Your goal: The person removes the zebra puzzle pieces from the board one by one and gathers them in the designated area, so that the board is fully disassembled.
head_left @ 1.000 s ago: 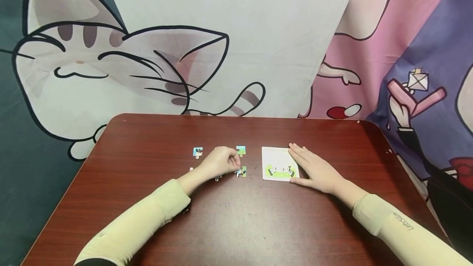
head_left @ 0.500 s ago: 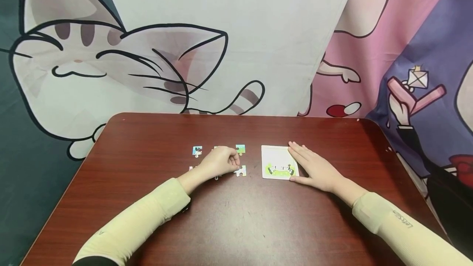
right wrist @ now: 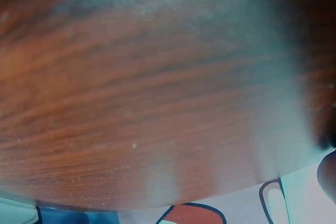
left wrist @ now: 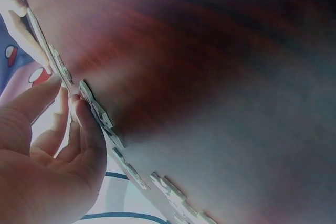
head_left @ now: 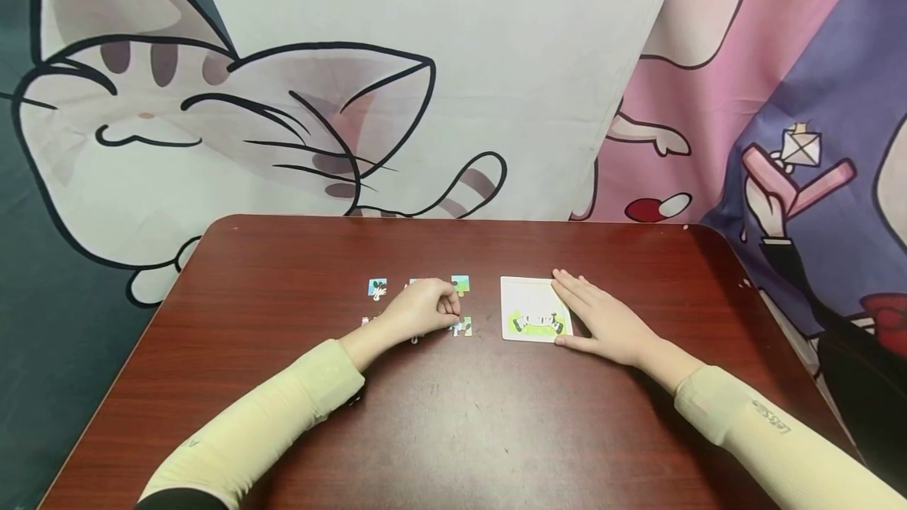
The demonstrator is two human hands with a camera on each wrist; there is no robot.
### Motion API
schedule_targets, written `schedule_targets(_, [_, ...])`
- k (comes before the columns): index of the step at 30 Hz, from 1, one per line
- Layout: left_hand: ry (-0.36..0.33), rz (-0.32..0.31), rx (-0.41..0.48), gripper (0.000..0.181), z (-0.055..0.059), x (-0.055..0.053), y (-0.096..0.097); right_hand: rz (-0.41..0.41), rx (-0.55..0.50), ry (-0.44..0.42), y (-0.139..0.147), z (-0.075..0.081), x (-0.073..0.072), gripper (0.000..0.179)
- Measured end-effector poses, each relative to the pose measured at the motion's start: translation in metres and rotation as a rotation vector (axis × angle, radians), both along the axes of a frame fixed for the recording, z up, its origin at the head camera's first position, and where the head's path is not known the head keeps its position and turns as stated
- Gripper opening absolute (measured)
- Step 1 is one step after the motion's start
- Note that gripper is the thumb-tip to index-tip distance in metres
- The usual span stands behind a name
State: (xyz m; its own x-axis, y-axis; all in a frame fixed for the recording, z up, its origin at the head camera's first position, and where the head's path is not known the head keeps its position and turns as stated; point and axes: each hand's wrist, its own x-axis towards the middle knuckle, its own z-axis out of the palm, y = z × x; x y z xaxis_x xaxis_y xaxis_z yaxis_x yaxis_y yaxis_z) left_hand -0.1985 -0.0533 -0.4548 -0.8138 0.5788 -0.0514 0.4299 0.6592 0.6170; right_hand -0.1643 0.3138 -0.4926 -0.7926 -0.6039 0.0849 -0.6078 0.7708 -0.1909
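My left hand [head_left: 423,308] is over a small group of jigsaw puzzle pieces, its thumb and fingers curled. Its fingertips pinch the left edge of a puzzle piece [head_left: 464,327] with green and blue print, low on the table. In the left wrist view, the left hand [left wrist: 58,156] reaches in beside pieces seen edge-on, such as one puzzle piece [left wrist: 96,106]. My right hand [head_left: 604,321] lies flat with fingers spread, resting on the right edge of a white picture card [head_left: 536,308]. Left hand and wrist partly cover several pieces.
A blue puzzle piece [head_left: 377,288] lies to the upper left and a green-blue puzzle piece [head_left: 460,284] to the upper right of the group. The brown wooden table [head_left: 496,415] ends at a printed cloth backdrop [head_left: 538,85] with cartoon figures.
The puzzle piece at the left fingertips looked white half a second ago and shows colour again now. Both hands keep nearly the same place; the view shifts slightly.
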Motion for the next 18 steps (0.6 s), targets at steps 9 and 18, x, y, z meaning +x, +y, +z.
schedule_targets(9, [0.001, 0.004, -0.010, 0.011, 0.001, -0.002, 0.002, -0.002, -0.003, -0.008, 0.001, 0.000, 0.000, 0.100])
schedule_targets(18, [0.046, -0.012, -0.009, 0.011, 0.014, -0.005, 0.026, 0.003, 0.006, -0.001, 0.000, 0.002, -0.001, 0.100])
